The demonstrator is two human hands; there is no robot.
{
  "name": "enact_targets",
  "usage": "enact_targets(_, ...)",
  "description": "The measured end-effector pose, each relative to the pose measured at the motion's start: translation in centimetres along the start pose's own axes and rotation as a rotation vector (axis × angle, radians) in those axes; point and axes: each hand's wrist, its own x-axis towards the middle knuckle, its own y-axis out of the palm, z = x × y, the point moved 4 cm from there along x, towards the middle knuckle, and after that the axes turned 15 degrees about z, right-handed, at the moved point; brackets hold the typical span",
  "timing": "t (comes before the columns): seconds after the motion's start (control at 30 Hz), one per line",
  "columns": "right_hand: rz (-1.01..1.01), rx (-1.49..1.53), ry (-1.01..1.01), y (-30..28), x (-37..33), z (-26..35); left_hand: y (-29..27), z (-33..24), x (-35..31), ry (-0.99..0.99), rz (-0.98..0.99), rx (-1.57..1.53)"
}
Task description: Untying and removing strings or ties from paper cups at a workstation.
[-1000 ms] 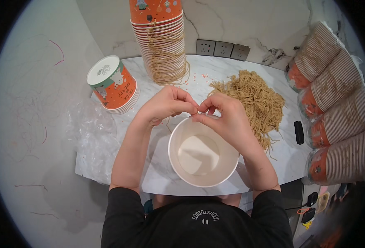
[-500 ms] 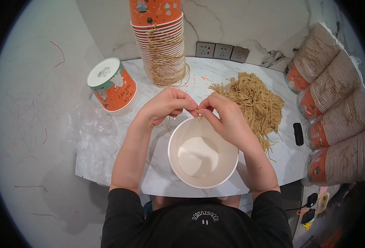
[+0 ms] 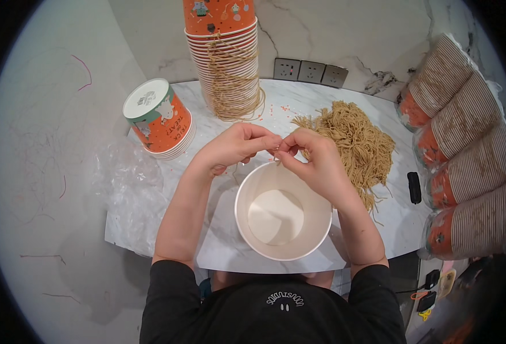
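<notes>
A white paper bucket (image 3: 283,245) stands upright on the table in front of me, its mouth facing up. At its far rim my left hand (image 3: 242,145) and my right hand (image 3: 315,158) meet, fingertips pinched together. Between them runs a short piece of tan string (image 3: 275,159) at the bucket's edge; its ends are mostly hidden by my fingers. A thin strand hangs below my left hand. Close beyond my right hand lies a heap of cut tan strings (image 3: 359,143).
A tall stack of orange buckets (image 3: 221,63) with strings draped down it stands at the back. Left of it are lidded orange buckets (image 3: 164,123) and crumpled clear plastic (image 3: 130,198). Bagged bucket stacks (image 3: 471,160) line the right side, near a small black object (image 3: 414,187).
My left fingers have shifted slightly right and up, closer over my right fingertips, still pinching at the string. The whole view has moved a little; the bucket stands as before.
</notes>
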Motion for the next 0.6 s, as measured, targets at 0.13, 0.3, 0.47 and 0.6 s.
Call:
enact_targets(0.13,-0.007,-0.024,-0.061,-0.3,-0.1,-0.1,-0.8,1.3,0.3,-0.041,0.059,0.036)
enact_targets(0.3,0.032,-0.031,-0.138,-0.4,0.0,0.1,-1.1,1.8,0.4,-0.015,0.167,-0.044)
enact_targets(0.47,0.098,-0.034,-0.125,0.3,-0.1,-0.1,-0.7,2.5,0.1,-0.049,0.128,-0.174)
enact_targets(0.6,0.094,-0.141,-0.172,0.5,-0.3,0.9,0.3,2.3,0.1,-0.033,0.024,-0.153)
